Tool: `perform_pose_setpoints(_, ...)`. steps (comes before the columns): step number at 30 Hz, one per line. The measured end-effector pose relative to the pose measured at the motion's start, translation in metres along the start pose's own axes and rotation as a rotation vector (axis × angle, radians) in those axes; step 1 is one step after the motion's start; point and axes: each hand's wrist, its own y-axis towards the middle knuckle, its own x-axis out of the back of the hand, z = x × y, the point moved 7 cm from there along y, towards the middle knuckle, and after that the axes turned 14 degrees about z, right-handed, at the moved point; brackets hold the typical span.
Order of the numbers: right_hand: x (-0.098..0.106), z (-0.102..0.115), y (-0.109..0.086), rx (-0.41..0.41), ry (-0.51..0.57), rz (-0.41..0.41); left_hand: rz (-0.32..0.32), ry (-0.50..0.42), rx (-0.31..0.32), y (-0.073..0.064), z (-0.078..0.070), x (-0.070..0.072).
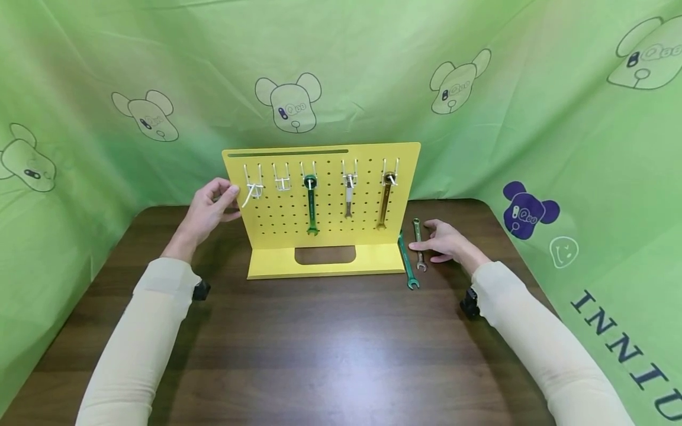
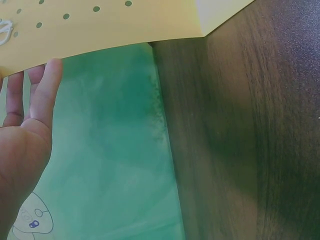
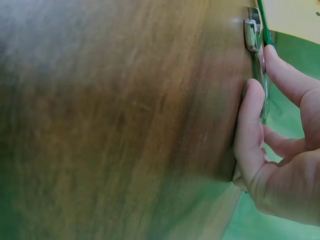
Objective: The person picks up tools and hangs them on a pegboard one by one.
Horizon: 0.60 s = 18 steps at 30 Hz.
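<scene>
The silver wrench lies at 4 o'clock from the pegboard, ring end towards 12, open end towards 6; it is probably stiff, fairly heavy for its size, hard to damage and a little slick, so mid-shank looks the best hold; the right hand's fingers stand parted around it, though whether they touch it I cannot tell; the left hand's fingers pinch the board's edge at 9 o'clock; a green wrench lies just beside the silver one; the tabletop is brown, wood-grained, with a soft sheen; green printed fabric hangs behind.
</scene>
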Motion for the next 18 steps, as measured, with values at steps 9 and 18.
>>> perform_pose_setpoints(9, 0.0012, 0.001, 0.0004, 0.009, -0.01, -0.006, -0.006, -0.003, -0.001, 0.0034, 0.0022, 0.0018)
perform_pose_setpoints(18, 0.0077, -0.0003, -0.0022, -0.014, 0.01, -0.013, 0.003, -0.006, 0.002, 0.0027, 0.0024, 0.0008)
